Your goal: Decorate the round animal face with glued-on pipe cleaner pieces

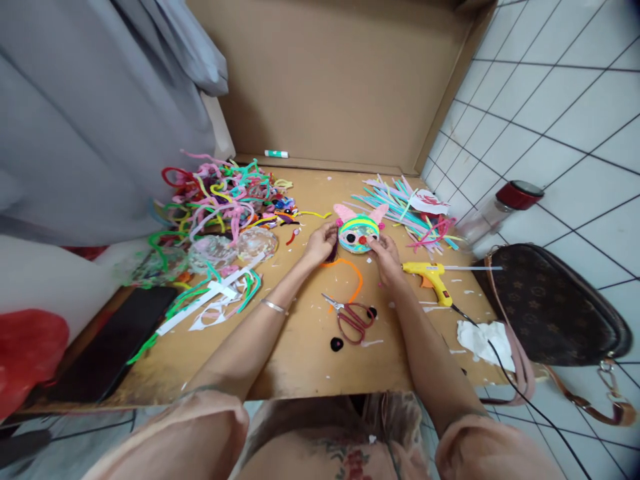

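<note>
A round pipe-cleaner animal face point(356, 227) is held up between my hands, with pink ears, green and yellow bands, black-and-white eyes and a red nose. My left hand point(323, 245) grips its left edge, fingers closed. On the lower right, near the nose and one eye, the thumb and fingers of my right hand point(387, 257) pinch it. An orange pipe cleaner point(357, 273) curls on the table below. Closer to me lie red-handled scissors point(353, 320) and a small black disc point(337, 344); another black disc sits by the scissor handles.
Tangled pipe cleaners point(225, 200) heap at the left, beside a black phone-like slab point(120, 340). Straight pipe cleaners point(395, 203) lie back right. A yellow glue gun point(430, 277) with a trailing cord, crumpled tissue point(485, 343), brown bag point(555, 307) and red-lidded bottle point(500, 210) occupy the right.
</note>
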Demonstrator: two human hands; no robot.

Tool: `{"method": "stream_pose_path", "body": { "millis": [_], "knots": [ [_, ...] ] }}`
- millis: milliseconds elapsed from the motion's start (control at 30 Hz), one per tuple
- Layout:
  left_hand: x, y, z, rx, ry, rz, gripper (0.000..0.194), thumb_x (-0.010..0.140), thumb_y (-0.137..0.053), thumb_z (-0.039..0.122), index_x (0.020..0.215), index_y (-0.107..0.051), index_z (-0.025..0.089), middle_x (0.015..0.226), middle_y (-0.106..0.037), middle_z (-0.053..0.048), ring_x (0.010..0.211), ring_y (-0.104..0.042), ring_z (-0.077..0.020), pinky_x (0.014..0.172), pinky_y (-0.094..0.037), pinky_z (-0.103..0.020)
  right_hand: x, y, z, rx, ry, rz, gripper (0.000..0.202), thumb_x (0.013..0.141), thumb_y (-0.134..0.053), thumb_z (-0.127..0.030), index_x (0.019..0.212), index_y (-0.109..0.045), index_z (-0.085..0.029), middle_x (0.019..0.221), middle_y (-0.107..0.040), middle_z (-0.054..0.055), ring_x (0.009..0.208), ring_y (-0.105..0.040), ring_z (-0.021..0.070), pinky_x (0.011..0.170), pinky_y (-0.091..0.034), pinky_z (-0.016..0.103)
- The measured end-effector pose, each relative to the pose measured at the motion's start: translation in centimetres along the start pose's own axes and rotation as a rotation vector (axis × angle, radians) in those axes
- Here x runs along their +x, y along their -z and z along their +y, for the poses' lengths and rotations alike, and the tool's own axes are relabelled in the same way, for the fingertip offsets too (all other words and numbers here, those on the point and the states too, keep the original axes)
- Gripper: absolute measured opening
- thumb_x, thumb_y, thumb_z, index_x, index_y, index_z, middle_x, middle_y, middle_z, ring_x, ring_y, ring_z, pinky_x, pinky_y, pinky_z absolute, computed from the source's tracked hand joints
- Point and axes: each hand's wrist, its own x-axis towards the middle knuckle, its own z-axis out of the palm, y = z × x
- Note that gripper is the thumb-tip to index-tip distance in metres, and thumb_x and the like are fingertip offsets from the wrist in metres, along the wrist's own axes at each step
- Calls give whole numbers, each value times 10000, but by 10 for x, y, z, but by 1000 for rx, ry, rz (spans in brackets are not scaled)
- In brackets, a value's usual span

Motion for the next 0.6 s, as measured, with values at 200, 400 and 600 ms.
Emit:
{"method": "stream_pose_path", "body": {
  "millis": [200, 400, 600],
  "knots": [
    [-7, 0, 2, -79, -33, 27, 369, 786, -667, 222, 1147, -649, 145, 1212, -724, -140, 1178, -662, -278, 1109, -464, -470, 0, -1, -2, -33, 67, -31, 533, 567, -860, -442, 993, -620, -228, 965, -748, 14, 974, -691, 206, 914, -558, 367],
    [-7, 2, -4, -164, 10, 22, 436, 720, -713, 233, 1140, -660, 129, 1248, -708, -151, 1239, -626, -308, 1155, -398, -513, -3, -6, 4, -60, 40, -34, 601, 549, -861, -457, 1026, -594, -209, 1012, -749, 35, 1008, -690, 214, 947, -545, 379],
    [-5, -1, -10, -209, 8, 31, 433, 683, -728, 184, 1110, -673, 130, 1228, -718, -147, 1217, -637, -299, 1150, -406, -486, -2, -4, 3, -73, 26, -53, 579, 555, -851, -474, 1001, -590, -213, 1015, -749, 38, 1045, -688, 224, 928, -547, 365]
  ]
}}
